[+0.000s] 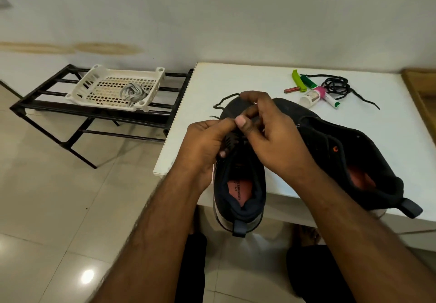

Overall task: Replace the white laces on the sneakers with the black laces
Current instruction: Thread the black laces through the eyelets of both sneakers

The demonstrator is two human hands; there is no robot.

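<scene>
A dark sneaker (239, 184) stands at the white table's front edge, heel toward me, its heel hanging over the edge. My left hand (205, 142) grips its left side at the eyelets, thumb up by the lace. My right hand (266, 130) pinches the black lace (224, 102) above the tongue; the lace's loose end curls past the toe. A second dark sneaker (349, 156) lies to the right, without a lace that I can see. Another black lace (337, 86) lies coiled at the table's back. The white laces (133, 93) sit in a white basket.
The white basket (94, 85) rests on a black metal rack (47, 104) left of the white table (236, 78). Small items lie near the coiled lace: a green clip (297, 80), a white bottle (311, 98), a small tube (291, 89). Tiled floor lies below.
</scene>
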